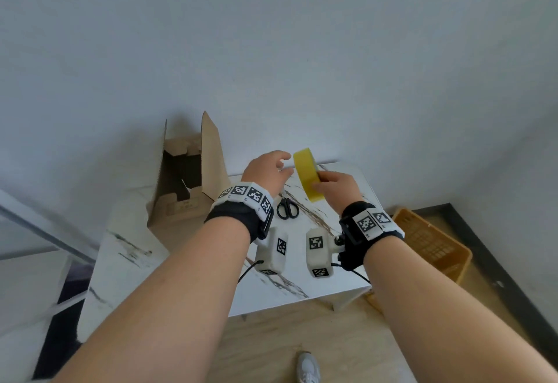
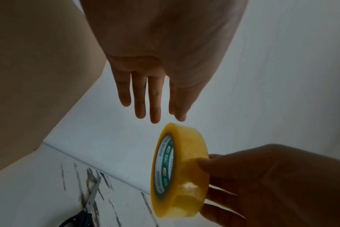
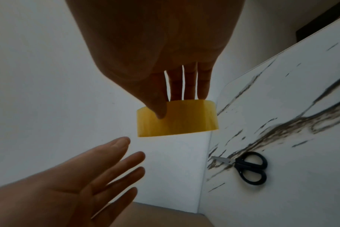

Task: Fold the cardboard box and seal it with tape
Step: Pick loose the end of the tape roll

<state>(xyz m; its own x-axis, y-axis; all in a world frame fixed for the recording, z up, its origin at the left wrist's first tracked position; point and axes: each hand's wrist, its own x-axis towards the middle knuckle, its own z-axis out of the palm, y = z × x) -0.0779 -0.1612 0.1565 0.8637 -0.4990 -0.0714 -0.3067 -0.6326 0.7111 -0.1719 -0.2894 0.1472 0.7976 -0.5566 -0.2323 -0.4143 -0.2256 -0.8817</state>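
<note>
Holding: your right hand [image 1: 333,187] grips the tape [image 1: 308,178] above the table, thumb [image 3: 159,107] pressed on the yellow outer band and the other fingers reaching behind the roll.
Shoe: one light shoe [image 1: 308,368] shows on the wood floor [image 1: 271,349] at the near edge of the head view.
Forearms: both of yours reach forward over the table, each with a black wrist strap carrying patterned marker tags and a white camera block.
Table: white marble-look top [image 1: 302,289] with dark veins, set in a corner against the wall [image 1: 271,50].
Scissors: black-handled scissors [image 1: 287,208] lie flat on the table between your two wrists, blades pointing away from you, touching neither hand.
Left hand: your left hand [image 1: 267,171] is spread wide and holds nothing; its straight fingers [image 2: 155,98] hang just beside the top of the roll, and you cannot tell whether they touch it.
Tape: roll stands on edge in the air, with its printed green and white core showing in the left wrist view.
Box: cardboard box [image 1: 184,177] stands on the table's far left, well apart from both hands, upper flaps up and top not closed, with no tape on it.
Basket: orange basket [image 1: 428,241] sits on the floor to the right of the table.
</note>
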